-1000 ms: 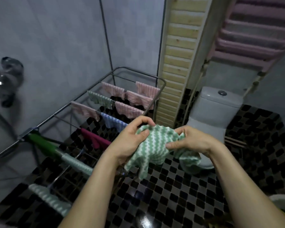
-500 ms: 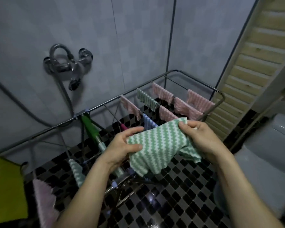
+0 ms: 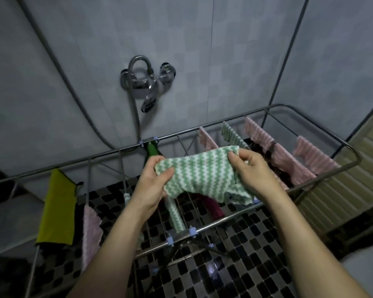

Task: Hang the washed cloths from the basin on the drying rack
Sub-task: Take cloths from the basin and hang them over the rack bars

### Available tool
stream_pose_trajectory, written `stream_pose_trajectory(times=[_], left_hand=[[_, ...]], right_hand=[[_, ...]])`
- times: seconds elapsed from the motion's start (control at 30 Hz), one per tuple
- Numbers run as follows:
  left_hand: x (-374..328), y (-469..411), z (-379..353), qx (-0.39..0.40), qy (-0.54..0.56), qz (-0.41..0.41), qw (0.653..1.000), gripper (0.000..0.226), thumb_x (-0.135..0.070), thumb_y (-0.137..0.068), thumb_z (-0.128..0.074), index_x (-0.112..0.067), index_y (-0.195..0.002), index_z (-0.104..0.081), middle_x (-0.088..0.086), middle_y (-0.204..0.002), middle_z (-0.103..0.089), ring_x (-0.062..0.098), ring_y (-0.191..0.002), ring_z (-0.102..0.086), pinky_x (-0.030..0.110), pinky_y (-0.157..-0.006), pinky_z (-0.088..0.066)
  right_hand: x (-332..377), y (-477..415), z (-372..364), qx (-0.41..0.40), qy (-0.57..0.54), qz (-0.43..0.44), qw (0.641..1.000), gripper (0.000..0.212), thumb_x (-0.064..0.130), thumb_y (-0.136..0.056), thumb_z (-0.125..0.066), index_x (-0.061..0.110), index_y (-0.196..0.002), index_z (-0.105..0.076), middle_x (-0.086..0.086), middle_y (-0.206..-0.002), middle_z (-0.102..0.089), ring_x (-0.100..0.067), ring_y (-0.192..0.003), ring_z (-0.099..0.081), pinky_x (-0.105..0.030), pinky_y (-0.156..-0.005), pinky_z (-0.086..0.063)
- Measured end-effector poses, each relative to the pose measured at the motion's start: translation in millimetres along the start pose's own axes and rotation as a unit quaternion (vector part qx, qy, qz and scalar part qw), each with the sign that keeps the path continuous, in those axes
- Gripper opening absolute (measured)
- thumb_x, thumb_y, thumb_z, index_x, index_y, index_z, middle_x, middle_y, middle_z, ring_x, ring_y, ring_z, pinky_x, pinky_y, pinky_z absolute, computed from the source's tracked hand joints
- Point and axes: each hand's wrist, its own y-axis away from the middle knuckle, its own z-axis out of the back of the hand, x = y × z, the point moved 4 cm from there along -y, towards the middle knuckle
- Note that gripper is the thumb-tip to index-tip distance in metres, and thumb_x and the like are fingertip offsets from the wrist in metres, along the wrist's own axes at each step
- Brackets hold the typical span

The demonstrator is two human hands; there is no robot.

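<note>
A green-and-white zigzag cloth [image 3: 202, 175] is stretched between my two hands above the middle of the metal drying rack [image 3: 230, 220]. My left hand [image 3: 153, 183] grips its left end and my right hand [image 3: 252, 168] pinches its upper right corner. The cloth's lower edge hangs loose over the rack's bars. Several cloths hang on the rack: pink ones [image 3: 310, 162] at the right, a yellow-green one [image 3: 56, 209] and a pale pink one [image 3: 91, 231] at the left, a green-and-white one [image 3: 176, 214] in the middle. The basin is out of view.
A chrome shower tap with a hose [image 3: 148, 87] is fixed to the grey tiled wall behind the rack. The floor [image 3: 235, 265] is black-and-white mosaic tile. A slatted wooden panel [image 3: 357, 168] stands at the right. A white object shows at the bottom right corner.
My view has swung left, from the toilet side toward the tap wall. The bunched cloth has been spread out wider between my hands over the rack's middle.
</note>
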Motion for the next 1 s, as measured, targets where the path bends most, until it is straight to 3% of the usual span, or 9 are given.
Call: stream_pose_trajectory(times=[0.1,0.17,0.27,0.37,0.5,0.67,0.77,0.87,1.0], left_hand=[[-21,7,29,-0.042,-0.051,-0.085,0.994,0.040,0.001,-0.096,-0.052,-0.029,-0.122,-0.049,-0.012,-0.107,-0.064,-0.002,-0.083,-0.066,0.017,-0.069,-0.054],[-27,12,46,-0.059,-0.139,-0.108,0.983,0.035,-0.001,-0.098,-0.047,-0.028,-0.119,-0.054,-0.031,-0.111,-0.054,-0.021,-0.086,-0.057,0.004,-0.072,-0.045],[-21,12,88,-0.083,-0.211,-0.073,0.971,0.035,-0.008,-0.102,-0.042,-0.031,-0.100,-0.068,-0.032,-0.107,-0.061,-0.008,-0.106,-0.057,0.012,-0.083,-0.048],[-16,6,130,-0.095,-0.251,-0.058,0.962,0.036,-0.007,-0.102,-0.041,-0.032,-0.110,-0.066,-0.020,-0.128,-0.056,-0.010,-0.118,-0.048,0.004,-0.095,-0.038],[-14,-5,171,-0.056,-0.263,-0.014,0.963,0.046,-0.001,-0.096,-0.049,-0.029,-0.133,-0.050,-0.025,-0.120,-0.049,-0.034,-0.081,-0.045,-0.005,-0.071,-0.038],[-16,-18,199,0.026,-0.246,0.018,0.969,0.074,0.011,-0.088,-0.050,-0.033,-0.145,-0.033,0.006,-0.104,-0.060,-0.003,-0.041,-0.041,0.016,-0.044,-0.033],[-16,-31,221,0.048,-0.216,-0.013,0.975,0.077,0.005,-0.084,-0.058,-0.046,-0.139,-0.038,-0.025,-0.091,-0.055,-0.010,-0.057,-0.044,0.023,-0.057,-0.039],[-12,-47,237,0.034,-0.151,0.010,0.988,0.076,0.004,-0.080,-0.061,-0.046,-0.135,-0.044,-0.038,-0.097,-0.060,-0.012,-0.079,-0.053,0.015,-0.071,-0.047],[29,-90,248,-0.006,-0.188,0.104,0.977,0.085,0.012,-0.084,-0.054,-0.040,-0.146,-0.029,-0.013,-0.123,-0.057,0.002,-0.079,-0.055,0.013,-0.061,-0.044]], right_hand=[[-1,-19,-37,0.064,0.036,0.006,0.997,0.026,0.023,-0.102,-0.045,0.011,-0.098,-0.068,-0.002,-0.091,-0.072,-0.014,-0.087,-0.067,-0.032,-0.075,-0.050],[0,-28,-58,0.112,0.065,0.012,0.992,0.026,0.023,-0.103,-0.042,0.014,-0.102,-0.066,0.000,-0.097,-0.070,-0.014,-0.092,-0.065,-0.032,-0.080,-0.048],[6,-39,-100,0.182,0.083,0.004,0.980,0.024,0.025,-0.104,-0.040,0.026,-0.100,-0.064,0.004,-0.098,-0.070,-0.008,-0.091,-0.065,-0.023,-0.078,-0.047],[11,-46,-136,0.253,0.050,-0.013,0.966,0.029,0.023,-0.104,-0.040,0.020,-0.089,-0.064,-0.012,-0.072,-0.069,-0.018,-0.068,-0.065,-0.023,-0.071,-0.050],[-3,-68,-177,0.240,0.054,-0.064,0.967,0.026,0.022,-0.103,-0.045,0.009,-0.101,-0.067,-0.003,-0.058,-0.063,-0.013,-0.049,-0.048,-0.026,-0.056,-0.040],[2,-91,-223,0.158,0.051,-0.060,0.984,0.022,0.018,-0.100,-0.049,0.022,-0.097,-0.070,0.006,-0.094,-0.073,-0.007,-0.085,-0.065,-0.015,-0.072,-0.047],[14,-98,-224,0.131,-0.052,-0.104,0.984,0.025,0.020,-0.101,-0.048,0.017,-0.094,-0.072,-0.009,-0.079,-0.071,-0.018,-0.064,-0.062,-0.031,-0.062,-0.047],[20,-112,-226,0.150,-0.009,-0.107,0.983,0.026,0.025,-0.102,-0.047,0.011,-0.098,-0.069,-0.001,-0.076,-0.071,-0.012,-0.060,-0.063,-0.027,-0.059,-0.049],[-14,-154,-272,0.156,0.198,-0.119,0.960,0.026,0.025,-0.099,-0.049,0.011,-0.086,-0.066,-0.011,-0.083,-0.068,-0.025,-0.080,-0.064,-0.031,-0.065,-0.047]])
